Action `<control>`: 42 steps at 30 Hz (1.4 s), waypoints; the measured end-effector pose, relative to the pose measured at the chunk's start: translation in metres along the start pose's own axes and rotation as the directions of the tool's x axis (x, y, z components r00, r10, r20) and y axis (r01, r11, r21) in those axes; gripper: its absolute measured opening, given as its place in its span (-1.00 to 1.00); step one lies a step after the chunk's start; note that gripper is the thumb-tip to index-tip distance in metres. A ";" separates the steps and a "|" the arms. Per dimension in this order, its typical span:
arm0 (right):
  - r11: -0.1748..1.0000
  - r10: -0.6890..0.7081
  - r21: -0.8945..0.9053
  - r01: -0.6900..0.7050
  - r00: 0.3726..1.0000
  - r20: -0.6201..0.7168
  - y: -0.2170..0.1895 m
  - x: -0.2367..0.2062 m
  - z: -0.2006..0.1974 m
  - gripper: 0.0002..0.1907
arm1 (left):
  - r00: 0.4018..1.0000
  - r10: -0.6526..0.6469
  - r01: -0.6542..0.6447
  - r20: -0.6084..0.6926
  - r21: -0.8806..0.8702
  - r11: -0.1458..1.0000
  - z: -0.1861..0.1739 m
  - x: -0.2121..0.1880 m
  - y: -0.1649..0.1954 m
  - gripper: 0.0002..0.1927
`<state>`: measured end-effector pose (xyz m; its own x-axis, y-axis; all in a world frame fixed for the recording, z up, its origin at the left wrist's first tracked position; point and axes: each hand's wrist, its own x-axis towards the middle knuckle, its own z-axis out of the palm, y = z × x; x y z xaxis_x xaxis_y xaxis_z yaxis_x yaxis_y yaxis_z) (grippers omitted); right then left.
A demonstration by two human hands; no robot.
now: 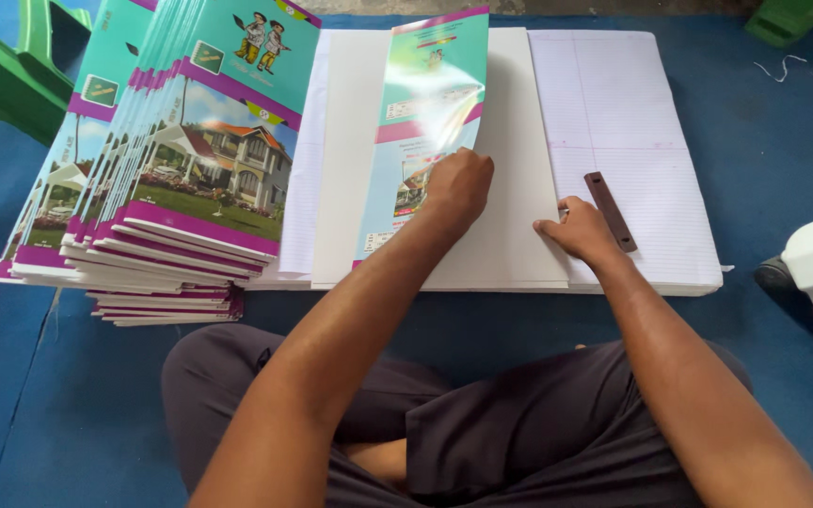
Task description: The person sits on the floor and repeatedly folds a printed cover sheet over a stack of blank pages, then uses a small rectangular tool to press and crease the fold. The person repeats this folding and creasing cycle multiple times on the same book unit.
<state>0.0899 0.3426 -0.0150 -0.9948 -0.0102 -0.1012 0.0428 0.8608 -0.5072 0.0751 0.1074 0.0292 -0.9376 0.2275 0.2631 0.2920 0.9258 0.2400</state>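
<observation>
- We're sitting cross-legged on a blue mat (68, 423), looking down at a wide pile of paper sheets (519, 169) right in front of our knees.
- Our left hand (458, 188) is curled shut, pinching the edge of a glossy cover sheet (430, 122) that's teal and purple with a house picture on it.
- That cover runs long-ways away from us, top end pointing to the far side of the mat. It's lifted and bowed, catching glare, and its near end sits on the white sheets.
- Our right hand (581, 230) lies flat on the paper with fingers spread, gripping nothing, at the seam between the white sheet and the lined paper (632, 122).
- A dark brown strip (611, 211) lies on the lined paper just beside that hand, slanted, long axis mostly front to back.
- On our left, a fanned stack of finished notebooks (171, 188) overlaps the pile's edge.
</observation>
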 end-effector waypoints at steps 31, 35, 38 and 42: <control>0.994 0.104 0.024 -0.105 0.994 0.029 0.005 0.001 -0.002 -0.18 | 0.931 -0.116 0.031 -0.346 -0.242 0.970 -0.128 -0.016 -0.166 -0.72; 0.993 0.106 0.050 -0.107 0.994 0.020 0.009 0.001 0.001 -0.17 | 0.934 -0.221 0.148 -0.280 -0.259 0.954 -0.143 -0.027 -0.193 -0.62; 0.993 0.107 0.044 -0.107 0.994 0.016 0.011 0.003 0.003 -0.16 | 0.930 -0.237 0.165 -0.280 -0.257 0.952 -0.154 -0.038 -0.213 -0.65; 0.996 0.091 0.010 -0.091 0.996 0.005 0.015 0.003 0.003 -0.17 | 0.922 -0.285 0.227 -0.263 -0.228 0.947 -0.161 -0.055 -0.234 -0.63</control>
<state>0.0875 0.3543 -0.0256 -0.9863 0.0654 -0.1512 0.1339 0.8531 -0.5042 0.0885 -0.1702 0.1095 -0.8977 -0.1332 0.4200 0.1065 0.8594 0.5001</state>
